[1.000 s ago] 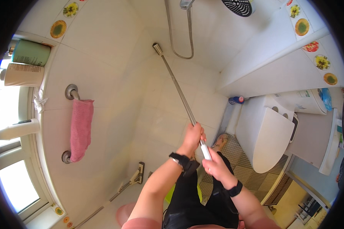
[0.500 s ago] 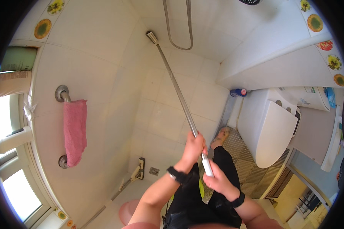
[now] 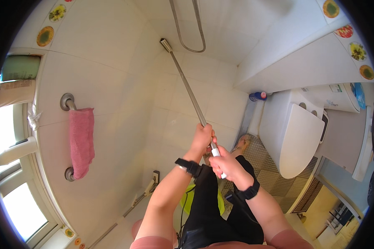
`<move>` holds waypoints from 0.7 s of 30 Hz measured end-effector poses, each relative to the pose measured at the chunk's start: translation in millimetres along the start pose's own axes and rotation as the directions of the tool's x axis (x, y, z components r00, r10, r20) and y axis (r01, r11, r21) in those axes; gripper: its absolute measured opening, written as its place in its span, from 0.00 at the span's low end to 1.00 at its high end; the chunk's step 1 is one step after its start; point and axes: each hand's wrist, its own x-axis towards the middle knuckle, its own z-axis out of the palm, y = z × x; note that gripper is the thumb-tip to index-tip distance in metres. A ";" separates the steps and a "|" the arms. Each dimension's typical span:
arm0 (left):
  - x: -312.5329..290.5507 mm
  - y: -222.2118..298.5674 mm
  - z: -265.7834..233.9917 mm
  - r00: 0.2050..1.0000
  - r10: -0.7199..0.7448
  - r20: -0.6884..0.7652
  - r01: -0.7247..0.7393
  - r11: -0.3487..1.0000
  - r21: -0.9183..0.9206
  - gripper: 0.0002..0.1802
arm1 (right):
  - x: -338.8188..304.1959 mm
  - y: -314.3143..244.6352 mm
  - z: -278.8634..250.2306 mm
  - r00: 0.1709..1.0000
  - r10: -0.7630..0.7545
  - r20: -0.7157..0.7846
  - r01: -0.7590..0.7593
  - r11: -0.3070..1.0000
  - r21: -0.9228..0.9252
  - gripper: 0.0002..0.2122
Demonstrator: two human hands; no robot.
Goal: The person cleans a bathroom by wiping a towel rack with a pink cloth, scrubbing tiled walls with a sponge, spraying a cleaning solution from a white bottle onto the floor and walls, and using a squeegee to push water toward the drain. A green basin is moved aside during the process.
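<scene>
A long metal pole (image 3: 187, 85) with a white handle end (image 3: 215, 152) reaches from my hands up to the tiled wall. Its small head (image 3: 166, 44) touches the wall tiles beside the looped shower hose (image 3: 187, 29). My left hand (image 3: 203, 139) grips the pole higher up. My right hand (image 3: 223, 162) holds the white handle just below it. Both wrists wear black bands.
A pink towel (image 3: 81, 141) hangs on a chrome rail on the left wall, near a window (image 3: 16, 207). A white toilet (image 3: 297, 139) with closed lid stands at right on a metal grate floor (image 3: 270, 174). A squeegee (image 3: 147, 191) leans low on the wall.
The pole's head has slid down the wall away from the shower hose fitting, and the view has tilted lower. Both hands keep their grip.
</scene>
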 end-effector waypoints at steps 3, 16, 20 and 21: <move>-53.1 14.8 6.2 0.984 0.047 0.169 -0.056 0.997 0.052 0.10 | -52.8 -7.1 11.2 0.997 -0.047 0.065 0.050 0.998 -0.043 0.18; -7.5 -12.8 5.2 0.996 0.048 0.072 -0.057 0.990 0.132 0.13 | -1.1 -7.5 -2.6 0.994 -0.067 -0.085 0.064 0.997 -0.036 0.18; 25.2 -30.7 -5.6 0.996 0.086 0.016 -0.087 0.988 0.130 0.14 | 28.4 17.3 -26.8 0.997 0.044 -0.065 -0.049 0.996 -0.074 0.18; 16.5 -31.9 -3.3 0.999 0.031 0.027 -0.034 0.994 0.106 0.14 | 19.1 19.6 -29.4 0.999 0.033 -0.035 -0.034 0.999 -0.036 0.18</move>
